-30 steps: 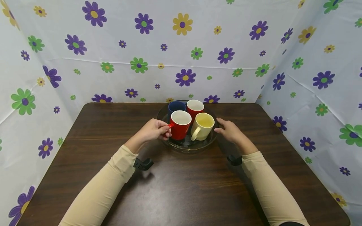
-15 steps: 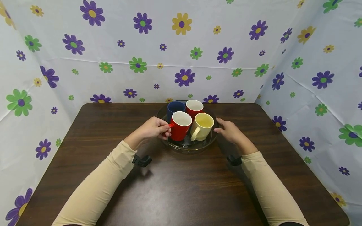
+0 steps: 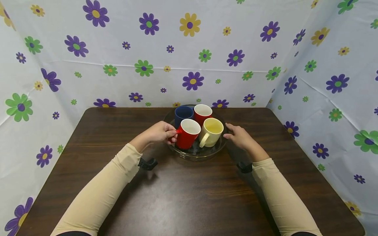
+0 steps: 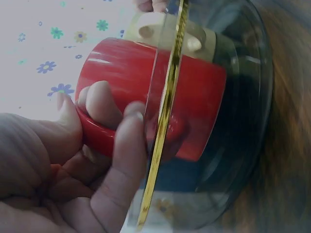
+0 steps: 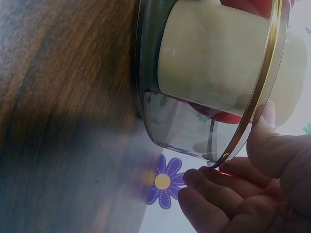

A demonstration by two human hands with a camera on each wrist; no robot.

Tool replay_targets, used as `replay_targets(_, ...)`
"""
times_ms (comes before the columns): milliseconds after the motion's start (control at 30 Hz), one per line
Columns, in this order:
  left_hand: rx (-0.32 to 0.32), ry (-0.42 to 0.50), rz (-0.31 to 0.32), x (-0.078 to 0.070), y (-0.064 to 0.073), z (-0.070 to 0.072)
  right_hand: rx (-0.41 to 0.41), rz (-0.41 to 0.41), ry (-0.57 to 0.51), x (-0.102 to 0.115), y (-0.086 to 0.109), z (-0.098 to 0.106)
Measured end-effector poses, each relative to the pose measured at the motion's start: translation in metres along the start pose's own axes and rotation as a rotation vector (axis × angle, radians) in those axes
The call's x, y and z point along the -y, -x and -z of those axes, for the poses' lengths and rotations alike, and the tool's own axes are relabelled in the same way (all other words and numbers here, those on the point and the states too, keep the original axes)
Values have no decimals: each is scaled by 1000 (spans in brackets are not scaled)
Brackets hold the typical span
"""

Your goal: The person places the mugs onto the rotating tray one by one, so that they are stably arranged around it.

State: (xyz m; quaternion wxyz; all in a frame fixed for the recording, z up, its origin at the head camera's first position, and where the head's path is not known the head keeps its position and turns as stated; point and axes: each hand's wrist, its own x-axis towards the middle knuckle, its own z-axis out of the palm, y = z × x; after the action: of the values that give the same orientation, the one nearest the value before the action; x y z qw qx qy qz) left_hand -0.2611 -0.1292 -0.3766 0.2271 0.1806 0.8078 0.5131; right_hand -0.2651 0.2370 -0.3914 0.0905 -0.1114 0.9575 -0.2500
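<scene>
In the head view, my left hand (image 3: 163,131) grips the handle of a red mug (image 3: 186,139) with a white inside. This mug leans slightly at the front left of a round, see-through glass bowl (image 3: 197,156) with a gold rim. In the left wrist view, thumb and fingers (image 4: 131,150) curl round the handle, and the mug shows through the glass wall. My right hand (image 3: 240,136) holds the bowl's right rim, thumb on the inner side and fingers outside, as the right wrist view shows. A pale yellow mug (image 3: 212,134) stands beside the red one.
Behind them in the bowl stand a dark blue mug (image 3: 183,114) and a second red mug (image 3: 203,113). The bowl rests near the back edge of a dark wooden table (image 3: 189,196). Flower-printed white cloth (image 3: 165,49) hangs behind and at both sides.
The front red mug has shifted a little toward me and tilted to the right at its top, with my left hand on its handle. My right hand stays at the rim.
</scene>
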Motion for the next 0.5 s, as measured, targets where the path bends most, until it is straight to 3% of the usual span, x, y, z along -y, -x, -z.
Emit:
replay_targets(167,-94,-341,-74,-1,3,1,-12,16,3,0,0,-1)
replay_targets(233,-147,-433,-76,-1,3,-1,-14,20,2,0,0,0)
replay_targets(333,-205,-496,-82,0,4,-4,-10,19,-1,0,-1,0)
replay_targets(500,-231,-529,-111,-1,5,-5,2,8,-5,-1,-3,0)
